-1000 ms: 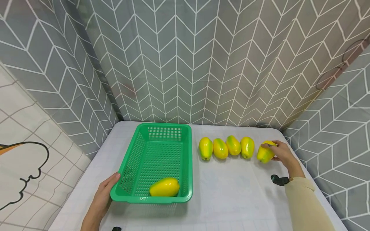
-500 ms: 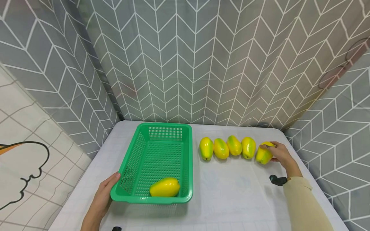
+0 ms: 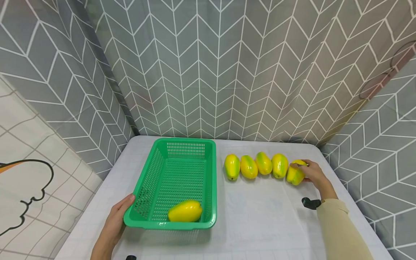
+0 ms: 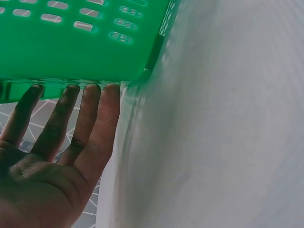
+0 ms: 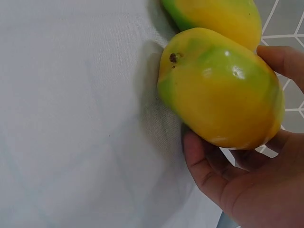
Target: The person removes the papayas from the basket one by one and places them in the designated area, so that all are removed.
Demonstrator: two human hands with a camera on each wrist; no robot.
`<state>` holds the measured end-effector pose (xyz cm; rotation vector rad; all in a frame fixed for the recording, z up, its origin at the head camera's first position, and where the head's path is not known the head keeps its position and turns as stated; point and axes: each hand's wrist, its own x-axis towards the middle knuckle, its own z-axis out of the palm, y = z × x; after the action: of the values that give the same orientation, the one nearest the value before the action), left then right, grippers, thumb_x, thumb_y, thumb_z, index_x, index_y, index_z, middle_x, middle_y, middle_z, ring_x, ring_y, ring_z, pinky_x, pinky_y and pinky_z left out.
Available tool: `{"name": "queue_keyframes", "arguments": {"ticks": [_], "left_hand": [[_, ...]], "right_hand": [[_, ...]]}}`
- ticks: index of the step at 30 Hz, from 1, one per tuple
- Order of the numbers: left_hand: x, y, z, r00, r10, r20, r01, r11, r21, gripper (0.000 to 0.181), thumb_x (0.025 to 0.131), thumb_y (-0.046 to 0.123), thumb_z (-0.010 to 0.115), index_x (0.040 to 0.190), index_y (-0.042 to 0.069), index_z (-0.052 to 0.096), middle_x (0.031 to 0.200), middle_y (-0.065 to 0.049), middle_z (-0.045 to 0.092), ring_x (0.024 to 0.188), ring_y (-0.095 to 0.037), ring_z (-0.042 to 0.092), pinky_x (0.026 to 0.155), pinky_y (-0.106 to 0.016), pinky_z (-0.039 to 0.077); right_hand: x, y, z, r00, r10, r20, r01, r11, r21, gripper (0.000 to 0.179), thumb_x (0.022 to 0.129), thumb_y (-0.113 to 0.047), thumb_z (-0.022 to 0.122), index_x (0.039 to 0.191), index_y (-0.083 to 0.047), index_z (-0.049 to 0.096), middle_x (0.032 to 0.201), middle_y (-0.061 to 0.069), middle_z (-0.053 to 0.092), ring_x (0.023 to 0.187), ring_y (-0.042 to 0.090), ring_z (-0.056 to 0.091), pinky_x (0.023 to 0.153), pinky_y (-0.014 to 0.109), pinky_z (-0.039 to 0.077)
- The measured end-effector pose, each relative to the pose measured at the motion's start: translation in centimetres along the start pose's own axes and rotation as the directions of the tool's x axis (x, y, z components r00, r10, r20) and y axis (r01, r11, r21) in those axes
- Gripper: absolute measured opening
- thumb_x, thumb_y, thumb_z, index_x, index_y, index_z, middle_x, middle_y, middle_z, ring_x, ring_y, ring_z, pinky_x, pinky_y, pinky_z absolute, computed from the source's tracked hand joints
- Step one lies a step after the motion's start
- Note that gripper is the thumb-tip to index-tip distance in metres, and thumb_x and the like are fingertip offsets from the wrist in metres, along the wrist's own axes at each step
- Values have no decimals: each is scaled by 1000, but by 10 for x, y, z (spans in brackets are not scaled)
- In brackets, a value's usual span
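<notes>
In the head view, my right hand (image 3: 313,173) holds a glossy yellow-green papaya (image 3: 295,174) at the right end of a row. The thumb is on one side of this papaya (image 5: 221,90) and the curled fingers are on the other, as the right wrist view shows. My left hand (image 3: 114,218) is at the near left corner of a green plastic basket (image 3: 212,180). Its straight fingers (image 4: 97,114) touch the basket (image 4: 85,52) along its edge. One papaya (image 3: 185,211) lies inside, close to the near wall.
Left of the held fruit, several more papayas stand in a row: one (image 3: 279,166) beside it, then others (image 3: 263,163), (image 3: 248,167) and the leftmost papaya (image 3: 232,167) near the basket. A white cloth covers the table (image 3: 260,224). Grey patterned curtains (image 3: 208,72) enclose the back and sides.
My right hand has shifted the held papaya slightly left, narrowing the gap to its neighbour in the row. The left hand and the basket have stayed in place.
</notes>
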<state>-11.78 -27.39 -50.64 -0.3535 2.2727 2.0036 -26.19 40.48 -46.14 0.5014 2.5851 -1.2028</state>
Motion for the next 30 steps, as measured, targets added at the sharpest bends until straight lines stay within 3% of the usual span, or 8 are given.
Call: {"name": "queue_keyframes", "arguments": {"ticks": [6, 14, 23, 30], "left_hand": [[-2, 1, 1, 1000, -11, -5, 11, 1000, 9, 70, 114, 47, 44, 159, -6, 39, 125, 28, 63, 105, 14, 63, 87, -21, 61], [-2, 1, 2, 1000, 5, -6, -5, 1000, 0, 69, 114, 45, 43, 159, -8, 38, 106, 37, 65, 100, 6, 69, 83, -23, 62], [-2, 1, 1, 1000, 10, -6, -10, 1000, -6, 69, 114, 45, 43, 158, -8, 39, 109, 37, 64, 102, 8, 68, 84, -23, 62], [-1, 2, 2, 1000, 12, -8, -12, 1000, -3, 69, 114, 45, 43, 158, -8, 39, 106, 38, 64, 102, 8, 67, 83, -23, 62]], "right_hand": [[-2, -2, 2, 1000, 25, -7, -25, 1000, 16, 98, 104, -59, 53, 165, 7, 14, 162, 39, 24, 129, 47, 46, 92, 36, 60], [-3, -3, 2, 999, 34, -7, -34, 999, 39, 98, 104, -56, 52, 165, 8, 10, 163, 39, 24, 131, 47, 47, 100, 42, 61], [-2, 1, -1, 1000, 27, 1, -27, 999, 41, 97, 105, -54, 52, 165, 8, 9, 164, 40, 21, 129, 46, 48, 90, 33, 64], [-3, 3, -4, 999, 34, -2, -34, 999, 34, 95, 106, -54, 49, 165, 9, 10, 164, 41, 20, 130, 48, 47, 99, 41, 62]]}}
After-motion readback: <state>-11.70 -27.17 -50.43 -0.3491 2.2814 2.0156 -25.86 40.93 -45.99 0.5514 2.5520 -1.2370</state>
